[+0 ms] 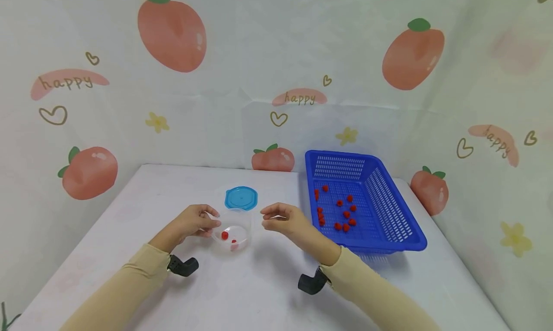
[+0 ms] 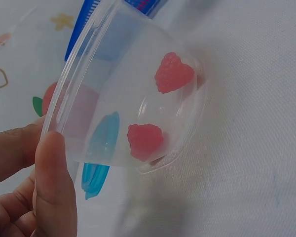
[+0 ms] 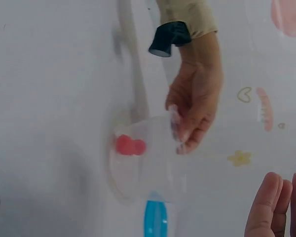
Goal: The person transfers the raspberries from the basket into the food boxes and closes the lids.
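My left hand (image 1: 193, 220) pinches the rim of a clear plastic bowl (image 2: 126, 79) between thumb and fingers. The bowl stands on the white table. Inside it, on the bottom, are two red raspberries; one raspberry (image 2: 173, 73) lies farther from the thumb than the other raspberry (image 2: 144, 141). To the right of the bowl and above the table hovers my right hand (image 1: 294, 223), its fingers loosely bent and nothing visible between them. The left wrist view shows the bowl's side closely, with the thumb over its rim.
Behind the bowl lies a blue lid (image 1: 241, 198) on the table (image 1: 268, 283). A blue slatted basket (image 1: 389, 211) stands at the right with several red raspberries on its floor. A patterned white cloth (image 1: 233, 57) hangs along the back and sides.
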{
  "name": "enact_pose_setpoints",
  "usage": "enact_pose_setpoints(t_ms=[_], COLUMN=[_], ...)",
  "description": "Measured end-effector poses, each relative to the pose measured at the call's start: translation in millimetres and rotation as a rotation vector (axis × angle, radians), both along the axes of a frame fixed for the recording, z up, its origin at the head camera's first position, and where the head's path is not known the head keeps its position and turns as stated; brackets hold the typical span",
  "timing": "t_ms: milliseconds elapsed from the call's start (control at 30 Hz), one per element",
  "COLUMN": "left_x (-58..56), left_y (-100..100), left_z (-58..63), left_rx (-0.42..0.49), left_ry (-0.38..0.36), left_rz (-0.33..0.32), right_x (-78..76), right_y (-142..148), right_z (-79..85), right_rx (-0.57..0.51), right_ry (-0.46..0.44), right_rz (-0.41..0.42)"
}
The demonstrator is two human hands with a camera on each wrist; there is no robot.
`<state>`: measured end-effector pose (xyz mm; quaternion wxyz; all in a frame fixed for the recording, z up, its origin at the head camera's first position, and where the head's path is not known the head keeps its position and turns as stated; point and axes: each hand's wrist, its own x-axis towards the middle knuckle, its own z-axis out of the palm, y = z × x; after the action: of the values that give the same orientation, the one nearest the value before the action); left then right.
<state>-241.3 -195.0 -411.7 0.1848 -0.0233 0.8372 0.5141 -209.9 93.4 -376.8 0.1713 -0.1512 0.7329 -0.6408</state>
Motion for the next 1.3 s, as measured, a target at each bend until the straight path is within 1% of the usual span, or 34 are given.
enact_pose_setpoints(t_ms=[167, 333, 433, 567, 633, 733, 800, 967, 1033, 1167, 1300], left_x=[0.6, 0.2, 0.1, 0.1, 0.0, -0.2, -0.2, 0.0, 0.1, 0.2, -0.1], left_y=[0.2, -0.1, -0.1, 0.0, 0.0, 0.3, 0.6, 1.2, 1.3, 1.2, 0.4], left_z=[0.8, 0.6, 0.9, 1.1, 0.8, 0.0, -0.5, -0.8, -0.5, 0.5, 1.1], left_rx=[-0.010, -0.009, -0.008, -0.008, -0.006, -0.006, -0.005, -0.006, -0.005, -0.003, -0.008], left_ry=[-0.001, 0.000, 0.002, 0.004, 0.004, 0.004, 0.003, 0.001, 0.001, 0.001, -0.001], left_rz=[-0.001, -0.008, -0.010, -0.013, -0.015, -0.015, -0.013, -0.012, -0.014, -0.018, -0.014], right_x=[4.6, 3.2, -2.4, -14.0, -21.0, -32.2, -39.2, -55.9, -62.0, -71.3, -79.1], right_y=[20.9, 45.5, 61.2, 81.7, 91.4, 105.7, 115.3, 135.9, 142.7, 152.5, 156.8], right_z=[17.5, 36.1, 45.8, 56.8, 61.4, 66.0, 66.6, 61.7, 57.3, 47.3, 36.2], right_rx=[-0.074, -0.126, -0.188, -0.266, -0.272, -0.231, -0.193, -0.088, -0.015, 0.168, 0.342], right_ry=[0.008, 0.020, 0.029, 0.048, 0.056, 0.063, 0.071, 0.071, 0.079, 0.112, 0.138], right_rz=[-0.022, -0.072, -0.097, -0.138, -0.169, -0.215, -0.228, -0.251, -0.255, -0.207, -0.102])
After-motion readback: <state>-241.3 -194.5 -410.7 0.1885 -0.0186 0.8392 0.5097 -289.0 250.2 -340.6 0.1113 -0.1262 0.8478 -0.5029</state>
